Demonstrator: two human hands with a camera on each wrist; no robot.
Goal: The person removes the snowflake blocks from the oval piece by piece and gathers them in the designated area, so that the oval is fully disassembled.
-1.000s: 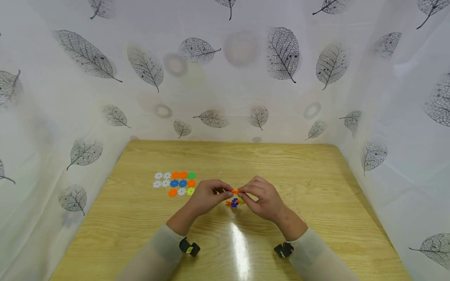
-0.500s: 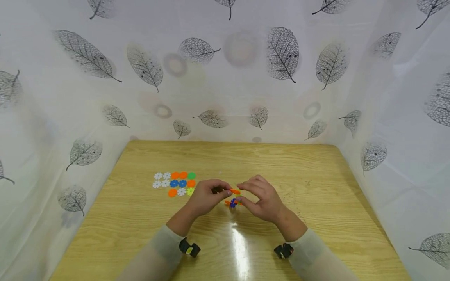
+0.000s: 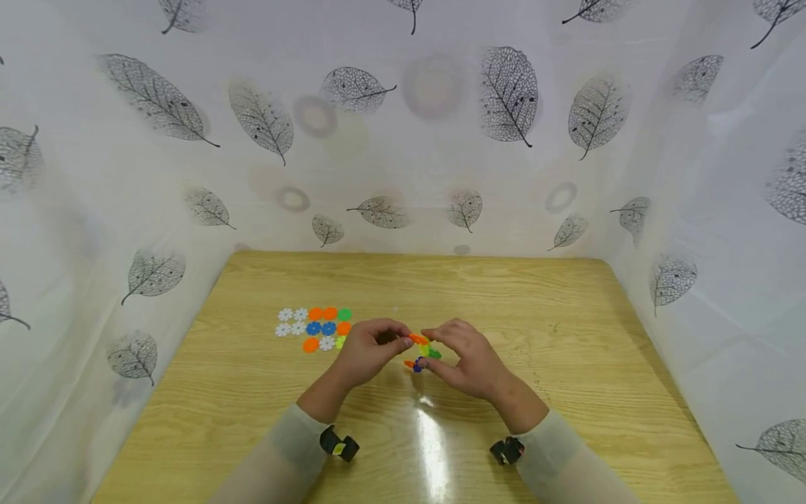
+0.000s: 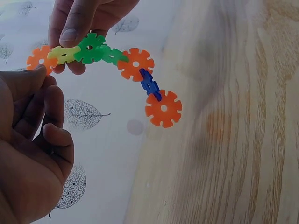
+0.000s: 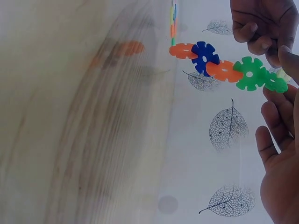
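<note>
A chain of notched plastic discs (image 4: 90,48), orange, yellow, green, blue and orange again, hangs between the hands above the table. The left hand (image 3: 373,353) pinches the orange disc (image 4: 36,59) at one end between thumb and index finger, its other fingers loosely curled. With its thumb in front and fingers behind, the right hand (image 3: 471,358) holds the chain around the yellow disc (image 4: 64,54). Beyond that hand the chain runs out through a blue disc (image 4: 150,85) to a free orange disc (image 4: 164,108). The yellow disc is mostly hidden in the right wrist view.
Loose discs lie in rows on the wooden table (image 3: 535,301), left of the hands: white (image 3: 286,315), orange (image 3: 311,344), blue (image 3: 329,328) and green (image 3: 344,315). A leaf-print curtain (image 3: 390,161) surrounds the table's back and sides.
The right fingertips have left the orange end disc and spread, with the thumb lower on the chain. The orange end has tilted, and more of the yellow and green discs shows.
</note>
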